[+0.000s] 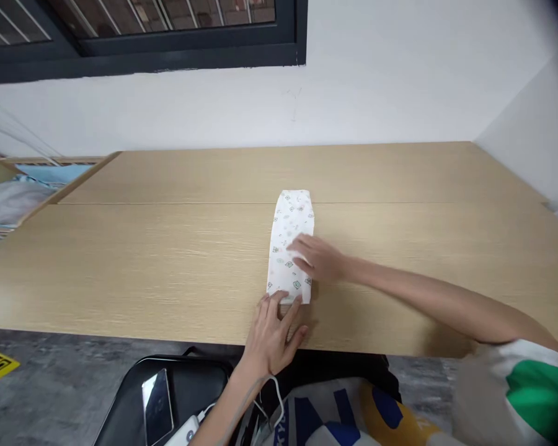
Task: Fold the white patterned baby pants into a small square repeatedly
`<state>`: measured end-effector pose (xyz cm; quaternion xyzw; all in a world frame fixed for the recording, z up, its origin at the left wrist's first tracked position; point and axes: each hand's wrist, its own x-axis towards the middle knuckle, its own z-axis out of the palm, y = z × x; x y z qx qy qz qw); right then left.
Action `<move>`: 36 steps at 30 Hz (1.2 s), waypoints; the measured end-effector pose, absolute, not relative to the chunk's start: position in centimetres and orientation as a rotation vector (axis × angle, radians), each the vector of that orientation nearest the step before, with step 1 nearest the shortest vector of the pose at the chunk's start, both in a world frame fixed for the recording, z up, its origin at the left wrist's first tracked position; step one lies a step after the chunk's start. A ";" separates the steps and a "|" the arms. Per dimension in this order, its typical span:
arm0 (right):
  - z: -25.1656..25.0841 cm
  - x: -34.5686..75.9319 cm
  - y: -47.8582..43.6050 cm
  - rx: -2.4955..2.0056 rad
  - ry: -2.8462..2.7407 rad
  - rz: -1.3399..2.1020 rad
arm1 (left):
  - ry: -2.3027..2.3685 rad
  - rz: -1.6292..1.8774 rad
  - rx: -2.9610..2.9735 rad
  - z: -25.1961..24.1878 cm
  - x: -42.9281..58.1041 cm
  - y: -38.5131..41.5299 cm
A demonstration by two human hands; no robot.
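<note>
A long, flat piece of white cloth or paper (291,223) with small printed motifs lies lengthwise on the wooden table (167,260); I cannot tell which material it is. The fingertips of my left hand (272,337) rest on its near edge, with the fingers spread. Over the middle of its right side is my right hand (320,257), slightly blurred, fingers loosely curved and thumb apart. Whether the right fingertips touch the piece is unclear. Nothing shows in either hand.
Below the table's front edge, a phone (158,406) lies on a black seat (195,375), beside a white device (186,430) with a cable. A white wall (376,93) and a dark window frame (190,52) stand behind. Bedding (13,201) is at far left.
</note>
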<state>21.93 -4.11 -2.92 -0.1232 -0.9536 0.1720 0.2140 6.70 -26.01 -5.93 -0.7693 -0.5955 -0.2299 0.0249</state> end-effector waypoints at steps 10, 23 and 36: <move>-4.9 31.1 -16.7 -0.147 -2.810 0.292 | -1.432 -0.741 -2.696 -5.3 6.5 -28.5; 3.0 30.5 -13.1 -0.412 -2.542 0.576 | -1.491 -1.814 -1.911 -2.9 6.9 -25.9; -3.4 21.2 4.9 -0.939 -2.332 0.679 | -1.988 -0.774 -2.175 -5.2 9.8 -20.9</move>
